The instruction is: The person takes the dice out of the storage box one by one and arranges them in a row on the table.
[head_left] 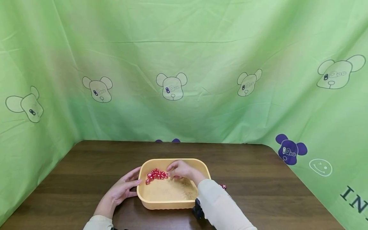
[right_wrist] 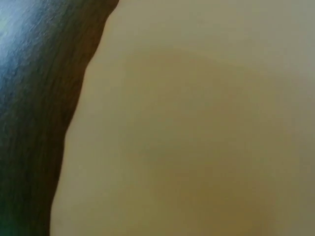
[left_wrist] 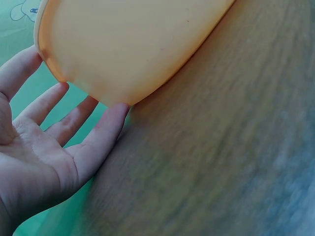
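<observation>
Your yellow tray [head_left: 168, 205] sat on the brown wood-grain surface [head_left: 267, 188], toward its near side, with strips of that surface to the left, right and beyond. The far edge met a green cloth [head_left: 198, 38], and its two far corners were rounded. The cloth hung along both sides too, so your widest room lay left and right of the tray.

The cloth carried outlined animal heads [head_left: 172, 88] with lettering too small to read, a solid purple head [head_left: 289, 149], a winking smiley [head_left: 320, 167] and, at the right border, large dark letters [head_left: 353, 203], "IN", cut off by the frame.

The tray had rounded corners, a smooth rim and a wavy lower edge; greyish shading or marks showed on its floor. Inside, against the far left part, lay a cluster of red dice [head_left: 157, 174] with white pips, bunched and partly overlapping. More red dice [head_left: 223, 186] lay on the surface just beyond the tray's right side, partly covered by your right sleeve [head_left: 224, 206].

Your left hand [head_left: 122, 188] touched the tray's left outer wall, its fingers spread wide and fairly straight. Your right hand [head_left: 181, 170] was inside, fingers bent down beside the cluster; you could not tell whether they pinched a die. The right wrist view was blurred and mostly pale.
</observation>
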`<state>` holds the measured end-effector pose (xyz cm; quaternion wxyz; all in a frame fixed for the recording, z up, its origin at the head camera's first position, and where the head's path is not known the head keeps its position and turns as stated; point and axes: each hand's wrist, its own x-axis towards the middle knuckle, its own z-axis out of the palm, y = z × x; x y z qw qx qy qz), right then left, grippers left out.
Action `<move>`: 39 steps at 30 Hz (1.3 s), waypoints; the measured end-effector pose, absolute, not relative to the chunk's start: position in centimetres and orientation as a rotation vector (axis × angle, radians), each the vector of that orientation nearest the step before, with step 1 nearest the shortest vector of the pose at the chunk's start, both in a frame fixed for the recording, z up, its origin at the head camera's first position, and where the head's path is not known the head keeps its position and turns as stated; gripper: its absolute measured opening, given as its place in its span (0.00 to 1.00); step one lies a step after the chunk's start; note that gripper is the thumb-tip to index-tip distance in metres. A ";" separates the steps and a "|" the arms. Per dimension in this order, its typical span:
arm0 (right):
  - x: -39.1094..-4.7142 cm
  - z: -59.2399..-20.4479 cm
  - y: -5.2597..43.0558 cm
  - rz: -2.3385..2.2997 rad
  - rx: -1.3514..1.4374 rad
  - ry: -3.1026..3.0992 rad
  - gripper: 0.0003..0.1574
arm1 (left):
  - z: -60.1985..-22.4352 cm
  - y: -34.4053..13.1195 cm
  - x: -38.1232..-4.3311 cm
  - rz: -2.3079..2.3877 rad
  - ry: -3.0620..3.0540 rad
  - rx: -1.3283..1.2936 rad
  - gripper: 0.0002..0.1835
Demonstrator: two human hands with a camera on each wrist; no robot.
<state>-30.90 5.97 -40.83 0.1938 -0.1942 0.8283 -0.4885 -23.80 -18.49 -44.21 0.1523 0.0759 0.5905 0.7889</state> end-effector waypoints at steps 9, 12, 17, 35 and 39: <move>-31.0 -41.2 5.6 -1.298 -0.542 2.383 0.14 | -44.2 -18.5 -23.7 2.264 1.700 0.218 0.34; -31.1 -41.3 5.6 -1.271 -0.562 2.408 0.13 | -44.2 -18.4 -23.7 2.265 1.694 0.222 0.34; -31.2 -41.5 5.4 -1.277 -0.582 2.422 0.12 | -44.2 -18.4 -23.7 2.268 1.693 0.217 0.35; -31.0 -41.5 4.9 -1.151 -0.677 2.558 0.05 | -44.2 -18.4 -23.7 2.281 1.703 0.200 0.33; -31.0 -41.5 5.0 -1.135 -0.691 2.571 0.04 | -44.3 -18.4 -23.8 2.279 1.707 0.205 0.34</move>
